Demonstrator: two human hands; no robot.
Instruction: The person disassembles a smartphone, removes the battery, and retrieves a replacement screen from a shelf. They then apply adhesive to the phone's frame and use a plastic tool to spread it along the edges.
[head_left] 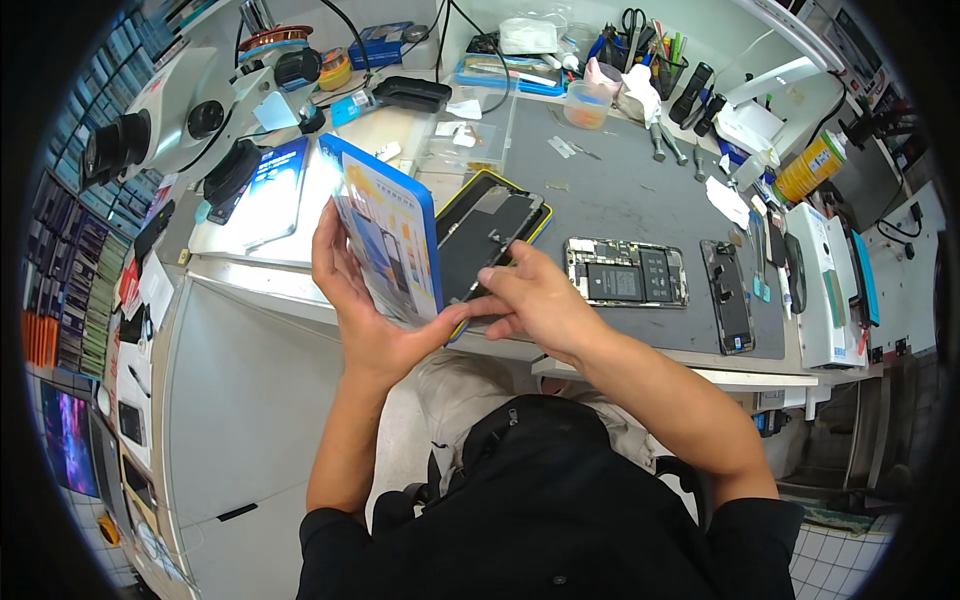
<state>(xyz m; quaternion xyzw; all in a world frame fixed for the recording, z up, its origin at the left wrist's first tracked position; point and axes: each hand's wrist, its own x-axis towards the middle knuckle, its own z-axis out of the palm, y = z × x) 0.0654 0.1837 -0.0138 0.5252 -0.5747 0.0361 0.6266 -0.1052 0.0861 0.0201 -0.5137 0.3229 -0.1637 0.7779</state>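
Observation:
My left hand [375,335] is closed around a flat blue-edged box [425,225] with a phone pictured on its face, held upright and tilted. Beside it, a black case with a yellow rim [547,214] leans over the bench edge; my left thumb reaches its lower corner. A dark phone screen [505,215], back side up with small flex parts, lies in that case. My right hand [540,300] pinches the screen's right edge. To the right sit an opened phone [625,272], its battery and boards exposed, and another dark screen assembly [727,297].
A grey work mat [540,140] covers the bench. At the left stands a microscope [190,110] above a blue-and-white package [270,190]. Screwdrivers [668,143], a tool holder [670,70], a yellow spray can [810,165] and a lamp [790,35] are at the back right.

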